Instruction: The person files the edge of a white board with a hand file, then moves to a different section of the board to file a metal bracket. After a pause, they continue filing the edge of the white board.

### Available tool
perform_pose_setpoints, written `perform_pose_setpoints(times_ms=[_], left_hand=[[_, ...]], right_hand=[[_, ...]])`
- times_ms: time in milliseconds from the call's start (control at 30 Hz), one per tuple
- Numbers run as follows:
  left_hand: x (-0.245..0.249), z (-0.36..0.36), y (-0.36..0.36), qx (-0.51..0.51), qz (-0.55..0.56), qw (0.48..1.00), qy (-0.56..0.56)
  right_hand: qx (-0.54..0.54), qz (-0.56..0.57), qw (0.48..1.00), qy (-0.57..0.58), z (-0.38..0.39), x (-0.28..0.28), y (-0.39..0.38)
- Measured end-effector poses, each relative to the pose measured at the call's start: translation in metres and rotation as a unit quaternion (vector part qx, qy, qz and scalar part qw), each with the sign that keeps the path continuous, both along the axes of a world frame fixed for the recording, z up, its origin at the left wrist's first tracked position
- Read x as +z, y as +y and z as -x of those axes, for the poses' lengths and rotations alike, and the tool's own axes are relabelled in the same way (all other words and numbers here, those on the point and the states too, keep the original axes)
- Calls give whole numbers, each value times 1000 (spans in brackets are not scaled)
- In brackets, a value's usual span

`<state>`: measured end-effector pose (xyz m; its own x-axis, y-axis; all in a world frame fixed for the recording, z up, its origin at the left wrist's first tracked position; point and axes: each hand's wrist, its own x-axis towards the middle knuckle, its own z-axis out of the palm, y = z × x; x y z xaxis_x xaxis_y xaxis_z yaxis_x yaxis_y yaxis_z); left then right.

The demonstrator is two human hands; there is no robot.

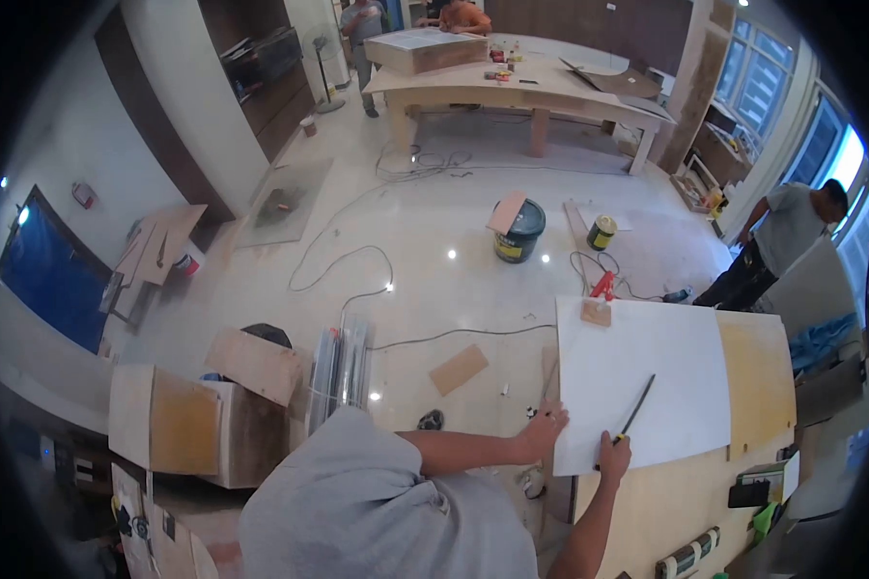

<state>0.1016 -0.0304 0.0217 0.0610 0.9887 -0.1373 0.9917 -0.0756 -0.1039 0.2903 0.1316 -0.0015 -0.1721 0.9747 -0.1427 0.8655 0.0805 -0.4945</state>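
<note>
A large white sheet [647, 347] lies on the plywood bench at the right. My right hand [613, 455] is closed round the handle of a long, thin dark tool [638, 406], whose blade points up and to the right over the sheet. At the sheet's left edge is my left hand [547, 425], its fingers bent and too small to make out fully. A red tool [602, 286] and a small wooden block [596, 312] sit by the sheet's far left corner.
A person [782, 232] stands at the right beyond the bench. Two more people are by the big wooden table [512, 82] at the back. A dark bucket [519, 232], a can [602, 233] and cables are on the floor.
</note>
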Motion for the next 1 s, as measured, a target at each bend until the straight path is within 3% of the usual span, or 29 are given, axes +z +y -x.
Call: perform_pose_setpoints(times_ms=[200, 300, 333, 367, 400, 433, 500, 600, 700, 800, 900, 1000], left_hand=[[-29, -32, -17, 86, -40, 994, -62], [-74, -48, -24, 101, -60, 989, -95], [-100, -51, -30, 95, -95, 987, -86], [-82, -47, -43, 85, -115, 973, -179], [-56, -41, -42, 93, -24, 974, -205], [-33, -32, -41, 91, -27, 964, -250], [-24, -12, -45, 60, -86, 943, -316], [-8, 11, -45, 263, -43, 800, -537], [-16, 49, -34, 339, -25, 762, -551], [-26, 92, -14, 368, -27, 691, -621], [-49, 127, 14, 359, -28, 687, -631], [-59, 142, 39, 357, 44, 592, -721]], right_hand=[[54, 2, 999, -2, -2, 9, 15], [85, -49, 989, 112, -13, -29, 39], [106, -28, 990, 91, -17, -31, 47], [91, -21, 993, 69, -23, -57, 58], [81, -28, 995, 47, -22, -29, 45], [76, -31, 996, 41, -17, -4, 32], [-3, 172, 977, 128, -4, 53, 7], [-9, 173, 973, 154, -9, 50, 14], [-13, 178, 971, 162, -7, 48, 21], [-37, 179, 970, 158, -1, 44, 20], [-84, 186, 964, 170, 8, 48, 16], [-89, 180, 968, 151, 13, 49, 16]])
